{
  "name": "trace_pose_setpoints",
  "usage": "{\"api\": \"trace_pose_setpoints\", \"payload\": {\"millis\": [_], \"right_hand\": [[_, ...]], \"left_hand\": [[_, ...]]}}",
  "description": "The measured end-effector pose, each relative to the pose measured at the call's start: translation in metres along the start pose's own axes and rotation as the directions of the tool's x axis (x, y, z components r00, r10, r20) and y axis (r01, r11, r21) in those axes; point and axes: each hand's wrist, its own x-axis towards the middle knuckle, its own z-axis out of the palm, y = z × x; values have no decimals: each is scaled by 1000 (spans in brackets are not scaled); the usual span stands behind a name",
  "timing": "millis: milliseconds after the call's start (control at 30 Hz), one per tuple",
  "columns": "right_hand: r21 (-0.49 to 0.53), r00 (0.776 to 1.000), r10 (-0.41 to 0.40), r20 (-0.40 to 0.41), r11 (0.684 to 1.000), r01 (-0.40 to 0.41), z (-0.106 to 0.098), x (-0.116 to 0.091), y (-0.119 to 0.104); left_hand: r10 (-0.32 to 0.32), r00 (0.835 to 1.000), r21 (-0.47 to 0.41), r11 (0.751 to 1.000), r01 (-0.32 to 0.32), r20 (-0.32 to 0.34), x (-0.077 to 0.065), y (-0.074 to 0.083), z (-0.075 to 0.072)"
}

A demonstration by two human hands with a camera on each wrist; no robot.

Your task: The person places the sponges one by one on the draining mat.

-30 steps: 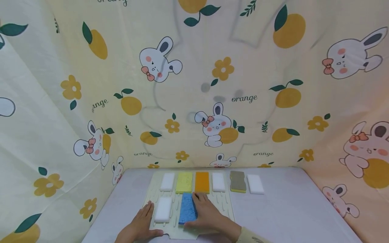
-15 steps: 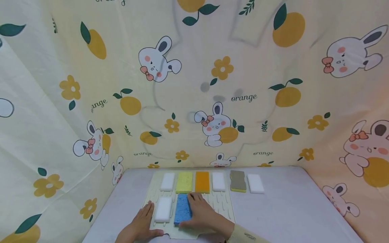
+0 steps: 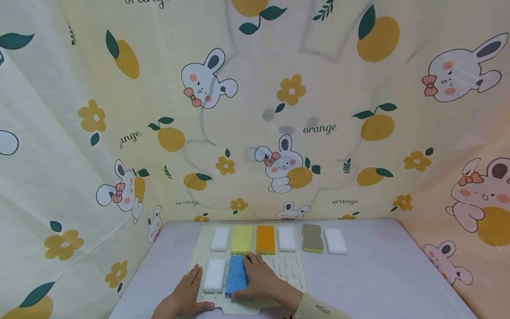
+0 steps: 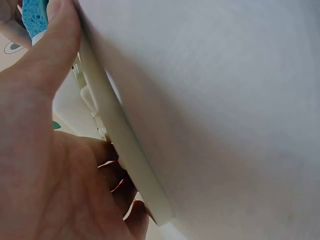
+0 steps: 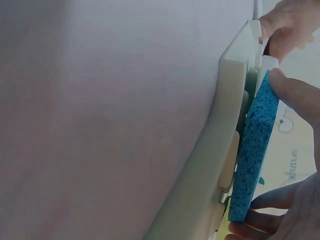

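Note:
A blue sponge lies on a cream ridged board, beside a white sponge. My right hand holds the blue sponge from its right side. In the right wrist view, the thumb is at one end of the blue sponge and the fingers at the other. My left hand rests at the board's left edge, fingers straight and thumb spread along the near edge. The left wrist view shows that hand against the board's rim.
Along the board's back row lie a white sponge, a yellow one, an orange one and another white one. Right of the board, a grey-and-yellow sponge and a white sponge lie on the table.
My right hand has moved left with the blue sponge, closing the gap to the front white sponge. The left hand stays where it was.

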Motion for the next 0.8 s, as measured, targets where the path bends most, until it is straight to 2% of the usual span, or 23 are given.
{"api": "trace_pose_setpoints", "payload": {"millis": [200,500,800], "right_hand": [[-23,1000,4,3,1000,-4,5,3,1],[-13,1000,2,5,1000,-2,6,4,-1],[3,1000,3,15,1000,-4,3,2,0]], "left_hand": [[11,1000,-5,1000,-11,-8,-2,1,-1],[-10,1000,-10,1000,10,-5,-4,3,-3],[24,1000,-5,1000,-24,-16,-7,6,-6]]}}
